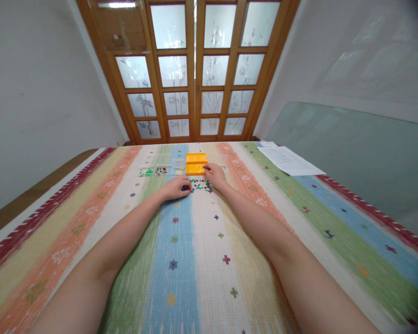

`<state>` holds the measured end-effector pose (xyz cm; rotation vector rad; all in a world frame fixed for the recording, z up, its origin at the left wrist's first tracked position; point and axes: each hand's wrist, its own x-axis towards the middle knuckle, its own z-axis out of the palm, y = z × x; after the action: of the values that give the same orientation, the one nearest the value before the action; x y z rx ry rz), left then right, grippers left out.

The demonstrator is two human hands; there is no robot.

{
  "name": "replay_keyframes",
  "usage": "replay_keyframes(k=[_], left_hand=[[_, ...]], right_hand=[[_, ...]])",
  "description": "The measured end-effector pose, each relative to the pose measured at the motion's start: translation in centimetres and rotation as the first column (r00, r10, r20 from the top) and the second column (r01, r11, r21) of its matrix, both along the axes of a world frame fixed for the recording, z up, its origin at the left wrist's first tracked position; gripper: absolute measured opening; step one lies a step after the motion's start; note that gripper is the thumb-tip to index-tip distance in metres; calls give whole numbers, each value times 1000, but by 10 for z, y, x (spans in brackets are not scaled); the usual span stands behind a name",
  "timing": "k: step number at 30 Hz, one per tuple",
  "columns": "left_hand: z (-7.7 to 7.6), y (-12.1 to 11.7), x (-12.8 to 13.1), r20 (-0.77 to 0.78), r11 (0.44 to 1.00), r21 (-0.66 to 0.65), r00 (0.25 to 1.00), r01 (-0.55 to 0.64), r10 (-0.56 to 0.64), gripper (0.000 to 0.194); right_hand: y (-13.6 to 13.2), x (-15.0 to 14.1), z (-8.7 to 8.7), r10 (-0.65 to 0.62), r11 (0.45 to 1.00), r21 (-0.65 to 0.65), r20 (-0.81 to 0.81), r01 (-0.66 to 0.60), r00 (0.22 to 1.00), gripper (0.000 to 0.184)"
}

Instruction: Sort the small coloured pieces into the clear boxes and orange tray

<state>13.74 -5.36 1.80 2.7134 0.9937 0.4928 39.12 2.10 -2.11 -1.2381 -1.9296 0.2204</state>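
A loose spread of small coloured pieces (199, 187), green, red, blue and dark, lies on the cloth between my hands. My left hand (177, 187) rests at its left edge with the fingers curled in; something dark blue shows at the fingertips, too small to name. Just behind the spread sits an open orange-yellow box (196, 158) with a few pale bits inside. Over the box's right front corner, the fingers of my right hand (215, 175) are pinched together; whatever they hold is too small to make out.
Left of the orange-yellow box stands a clear compartment tray (154, 174) with green, brown and yellow pieces sorted apart. A striped tablecloth (170, 287) covers the table. Paper sheets (288, 160) lie at the far right edge. Wooden glazed doors (195, 93) stand behind the table.
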Motion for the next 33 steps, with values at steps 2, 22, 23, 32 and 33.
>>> replay_keyframes(k=[2,22,23,32,33], left_hand=[[-1,1,0,4,1000,4,1000,-7,7,14],[-16,31,-35,426,846,-189,735,-498,528,18],[-18,35,-41,437,818,-201,698,-539,568,18],[-18,41,-79,431,530,-211,408,-821,805,22],[-17,41,-82,414,503,-203,392,-840,822,23]], right_hand=[[-1,0,0,5,1000,7,3,-5,1000,30],[-15,-5,12,23,1000,10,54,-24,998,26],[-15,-5,12,27,1000,13,56,-27,998,25],[-19,-8,11,48,999,13,113,-50,992,22],[-19,-8,12,50,999,13,122,-52,991,22]])
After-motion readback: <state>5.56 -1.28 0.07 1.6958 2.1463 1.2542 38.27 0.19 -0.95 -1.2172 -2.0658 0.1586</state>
